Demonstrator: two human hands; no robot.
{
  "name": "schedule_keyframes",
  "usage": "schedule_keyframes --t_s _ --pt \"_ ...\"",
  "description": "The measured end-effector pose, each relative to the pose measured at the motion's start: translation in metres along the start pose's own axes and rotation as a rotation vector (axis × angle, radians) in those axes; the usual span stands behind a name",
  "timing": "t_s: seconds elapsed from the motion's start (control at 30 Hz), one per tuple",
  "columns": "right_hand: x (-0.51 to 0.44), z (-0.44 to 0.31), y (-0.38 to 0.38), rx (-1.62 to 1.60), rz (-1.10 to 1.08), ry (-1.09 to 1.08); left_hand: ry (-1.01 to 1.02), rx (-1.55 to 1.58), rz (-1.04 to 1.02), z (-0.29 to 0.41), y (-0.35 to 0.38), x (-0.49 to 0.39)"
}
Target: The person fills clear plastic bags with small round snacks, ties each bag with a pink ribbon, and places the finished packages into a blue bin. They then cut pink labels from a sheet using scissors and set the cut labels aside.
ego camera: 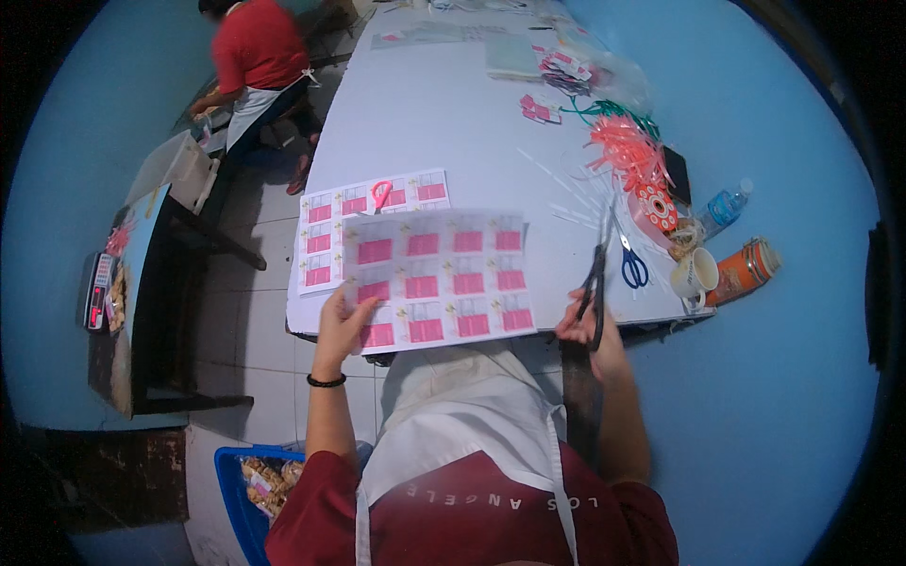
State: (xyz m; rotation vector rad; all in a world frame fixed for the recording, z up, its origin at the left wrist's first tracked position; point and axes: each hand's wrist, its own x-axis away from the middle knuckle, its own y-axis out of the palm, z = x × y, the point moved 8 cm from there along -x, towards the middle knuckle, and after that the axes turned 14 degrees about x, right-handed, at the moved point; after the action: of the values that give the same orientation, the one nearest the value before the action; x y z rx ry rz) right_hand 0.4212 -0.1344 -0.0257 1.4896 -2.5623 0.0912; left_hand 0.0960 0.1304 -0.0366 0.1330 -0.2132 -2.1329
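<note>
My left hand (345, 322) pinches the left edge of a sheet of printed pink-and-white labels (442, 286), held up over the table's front edge. The sheet carries rows of identical labels that look uncut. In my right hand (594, 332) is a pair of black-handled scissors (600, 272), blades pointing away from me, to the right of the sheet. Beneath and behind the raised sheet lies a stack of similar label sheets (318, 244), partly hidden. On that stack rests a pair of pink-handled scissors (381, 192), its blades mostly covered.
Blue-handled scissors (634, 267), thin white paper strips (566, 187), a cream mug (692, 274), an orange jar (743, 272), a water bottle (723, 209) and pink ribbon (626, 152) line the table's right side. Cut labels (541, 110) lie farther back. A co-worker (260, 56) sits at far left.
</note>
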Motion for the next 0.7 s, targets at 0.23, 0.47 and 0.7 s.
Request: schedule_keyframes --t_s 0.23,0.47,0.7 --pt "0.042 0.045 0.048 -0.002 -0.378 0.179 0.345 0.199 0.302 0.046 -0.063 0.007" --pt "0.040 0.030 0.067 0.192 -0.416 0.140 0.352 0.210 0.317 0.049 -0.070 0.008" --pt "0.032 0.019 0.076 0.144 -0.375 0.111 0.305 0.209 0.293 0.049 -0.072 0.005"
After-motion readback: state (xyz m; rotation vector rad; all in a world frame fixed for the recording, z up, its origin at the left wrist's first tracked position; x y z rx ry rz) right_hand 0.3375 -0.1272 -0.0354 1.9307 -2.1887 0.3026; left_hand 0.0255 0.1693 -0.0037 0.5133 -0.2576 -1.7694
